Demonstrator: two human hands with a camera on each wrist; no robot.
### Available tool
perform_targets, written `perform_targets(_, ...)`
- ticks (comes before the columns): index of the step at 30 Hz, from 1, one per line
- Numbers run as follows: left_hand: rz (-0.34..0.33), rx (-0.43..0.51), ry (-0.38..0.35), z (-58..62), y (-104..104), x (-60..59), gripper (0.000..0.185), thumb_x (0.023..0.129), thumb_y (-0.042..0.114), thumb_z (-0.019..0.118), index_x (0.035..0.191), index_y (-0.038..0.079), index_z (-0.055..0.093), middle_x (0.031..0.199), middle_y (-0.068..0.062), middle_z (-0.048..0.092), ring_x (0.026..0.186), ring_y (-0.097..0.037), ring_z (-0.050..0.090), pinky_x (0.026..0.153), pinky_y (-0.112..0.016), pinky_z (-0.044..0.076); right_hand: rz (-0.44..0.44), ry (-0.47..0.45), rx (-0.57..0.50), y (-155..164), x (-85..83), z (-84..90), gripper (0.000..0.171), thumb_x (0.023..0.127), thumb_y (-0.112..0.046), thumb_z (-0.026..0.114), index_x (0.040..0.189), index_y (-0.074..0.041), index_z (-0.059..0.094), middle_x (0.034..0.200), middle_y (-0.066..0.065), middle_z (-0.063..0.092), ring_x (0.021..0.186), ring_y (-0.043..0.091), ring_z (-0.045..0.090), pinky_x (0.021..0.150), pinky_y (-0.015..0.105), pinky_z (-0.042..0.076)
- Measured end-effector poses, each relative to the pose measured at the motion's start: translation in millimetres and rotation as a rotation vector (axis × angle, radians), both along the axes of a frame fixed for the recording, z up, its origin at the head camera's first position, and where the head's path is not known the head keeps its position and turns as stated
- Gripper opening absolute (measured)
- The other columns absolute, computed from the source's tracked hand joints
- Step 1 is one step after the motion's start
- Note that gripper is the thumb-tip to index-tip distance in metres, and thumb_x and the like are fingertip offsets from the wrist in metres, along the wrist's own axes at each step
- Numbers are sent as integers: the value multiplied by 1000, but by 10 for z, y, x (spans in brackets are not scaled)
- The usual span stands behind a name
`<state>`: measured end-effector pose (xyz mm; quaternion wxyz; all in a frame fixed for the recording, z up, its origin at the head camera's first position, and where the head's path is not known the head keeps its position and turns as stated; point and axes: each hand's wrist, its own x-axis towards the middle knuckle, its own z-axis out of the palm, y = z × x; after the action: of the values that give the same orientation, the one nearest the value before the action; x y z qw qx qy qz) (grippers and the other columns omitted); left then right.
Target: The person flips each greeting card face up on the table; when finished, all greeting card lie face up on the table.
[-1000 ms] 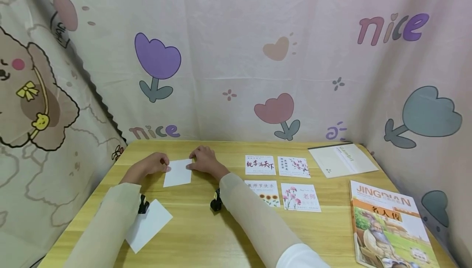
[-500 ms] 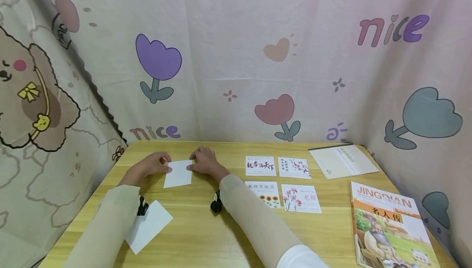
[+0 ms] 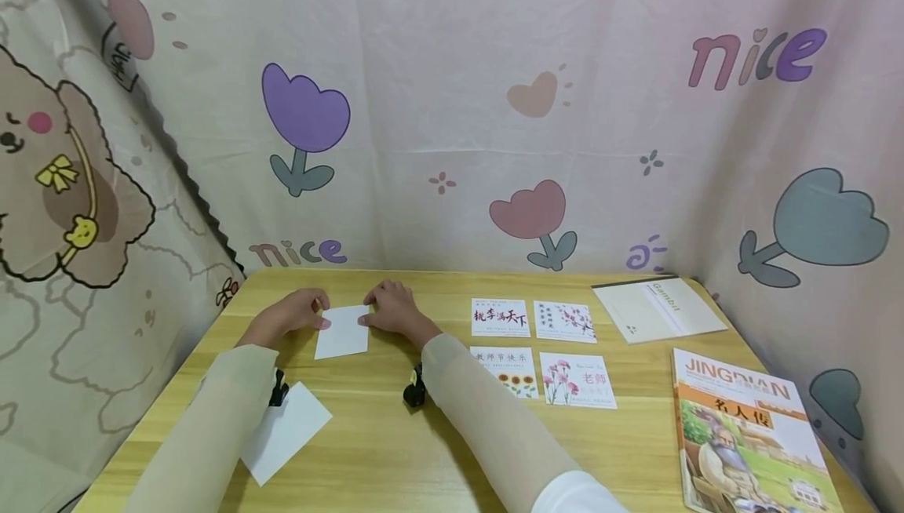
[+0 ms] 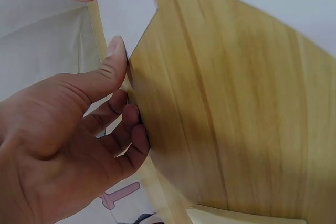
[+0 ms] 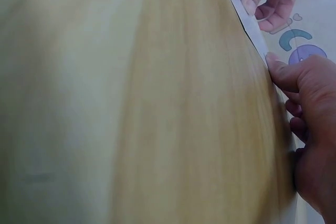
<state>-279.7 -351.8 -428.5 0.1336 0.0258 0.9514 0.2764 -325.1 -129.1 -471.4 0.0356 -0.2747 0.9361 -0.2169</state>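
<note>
Far left, near front edge of wooden table [image 3: 395, 450]: second blank card [image 3: 286, 431], partly under left forearm. Likely to be dragged or knocked over the edge by any sweep of that sleeve.

Left hand [image 3: 286, 317]: thumb laid against left edge of blank white card [image 3: 342, 331], other fingers loosely curled beneath; pinching at far left corner, as judged from left wrist view. Card flat on tabletop, toward left rear, between both hands.

Right hand [image 3: 391, 309]: fingers curled, thumb tip pressed to right edge of same card near far corner. Whether pinching or only pressing: cannot tell.

Risks, as judged:
- Uneven pull from either side: card skewed, bent or creased.
- Grip at corners only: slip on smooth wood, corner dog-eared.
- Inward push from both thumbs: card buckled upward.

Further right: four printed greeting cards [image 3: 540, 352] in a two-by-two block, well apart from right hand; disturbed alignment possible from a backward sweep of right forearm.

Far right: white booklet [image 3: 657, 309] and illustrated book [image 3: 749, 434], clear of both hands.
</note>
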Motion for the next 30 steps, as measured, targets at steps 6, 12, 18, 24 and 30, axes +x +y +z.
perform_targets(6,2,10,-32,34,11,55,28,93,12,72,112,2,54,114,-22,56,100,-35,51,87,-48,45,9,-4,-7,-17,6,3,41,90,-51,71,121,-24,67,134,-3,53,123,17,43,109,33,32)
perform_targets(12,-16,37,-22,21,-12,62,36,93,11,72,118,1,48,114,-22,54,102,-36,50,90,-50,44,13,-12,-11,-10,7,2,44,90,-52,70,126,-26,66,139,-3,51,128,17,41,112,34,30)
perform_targets(18,-46,134,6,-13,9,57,39,92,6,72,117,-6,46,101,-15,51,91,-27,49,83,-39,42,6,-44,-96,33,-3,6,39,91,-45,72,123,-23,68,124,-6,61,116,14,49,106,35,34)
perform_targets(24,2,227,32,50,52,73,35,100,12,58,125,-9,45,103,-15,52,88,-24,53,77,-36,48,-47,-172,-315,66,-19,20,28,93,-33,73,116,-19,68,94,-10,62,90,11,54,97,34,39)
perform_targets(30,1,319,91,139,120,82,38,105,12,47,131,-15,45,97,-16,57,88,-25,57,79,-42,53,-91,-276,-427,116,-13,64,26,91,-27,76,114,-18,65,92,-6,60,83,11,54,72,25,48)
